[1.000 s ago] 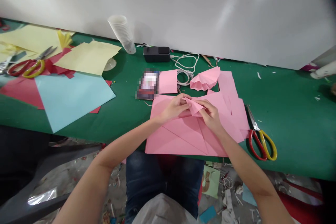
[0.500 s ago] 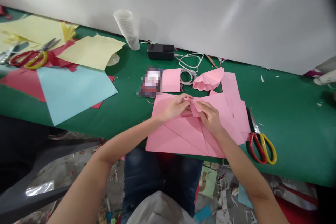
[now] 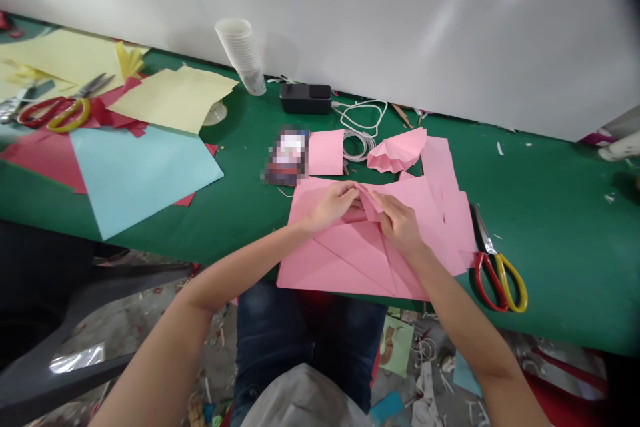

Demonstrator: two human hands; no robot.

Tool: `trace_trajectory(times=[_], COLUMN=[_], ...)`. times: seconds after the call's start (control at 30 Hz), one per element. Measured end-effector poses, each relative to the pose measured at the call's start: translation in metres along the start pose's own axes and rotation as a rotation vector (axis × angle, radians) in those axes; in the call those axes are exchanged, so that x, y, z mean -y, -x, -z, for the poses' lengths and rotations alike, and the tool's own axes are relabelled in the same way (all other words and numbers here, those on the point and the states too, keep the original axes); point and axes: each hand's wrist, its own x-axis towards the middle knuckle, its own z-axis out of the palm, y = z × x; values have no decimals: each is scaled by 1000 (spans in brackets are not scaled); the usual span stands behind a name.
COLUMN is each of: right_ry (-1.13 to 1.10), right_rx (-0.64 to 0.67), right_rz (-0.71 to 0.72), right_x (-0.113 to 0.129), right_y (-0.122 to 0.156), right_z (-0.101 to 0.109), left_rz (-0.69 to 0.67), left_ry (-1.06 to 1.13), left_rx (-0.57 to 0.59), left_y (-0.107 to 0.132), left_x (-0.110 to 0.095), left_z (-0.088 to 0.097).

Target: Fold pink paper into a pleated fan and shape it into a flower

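Observation:
My left hand (image 3: 333,203) and my right hand (image 3: 397,220) meet over a large pink sheet (image 3: 350,257) at the near edge of the green table (image 3: 550,227). Both pinch a small folded pink paper piece (image 3: 369,203) between their fingertips, just above the sheet. A pleated pink paper fan (image 3: 395,150) lies behind them, with a small pink square (image 3: 325,152) to its left.
Red-and-yellow scissors (image 3: 500,273) lie right of the pink sheets. A white cable (image 3: 357,130), a black box (image 3: 306,98) and stacked plastic cups (image 3: 243,53) stand at the back. Light blue (image 3: 135,173), yellow (image 3: 173,100) and red papers and a second pair of scissors (image 3: 55,110) fill the left.
Both hands stay on the small pink piece and work its fold slightly. The view shifted a little between the first earlier frame and now.

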Motion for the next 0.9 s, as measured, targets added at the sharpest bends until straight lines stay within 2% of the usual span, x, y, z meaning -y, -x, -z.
trace_trajectory(times=[0.13,0.33,0.47,0.6,0.73,0.9], right_ry=[63,74,88,100,107,116], right_rx=[39,55,60,46,23,10], right_rz=[39,56,60,58,69,55], right_x=[0,-2,-2,-1,0,1], right_y=[0,0,1,1,1,2], right_z=[2,2,2,3,5,5], left_rz=[29,-84,-154,-114,-89,-72], left_ry=[30,-153,-245,-169,-66,-68], left_rx=[34,-4,41,107,121,45], left_y=[-1,-8,-8,-3,0,-3], left_x=[-1,6,5,0,-4,-3], left_z=[2,10,12,10,8,5])
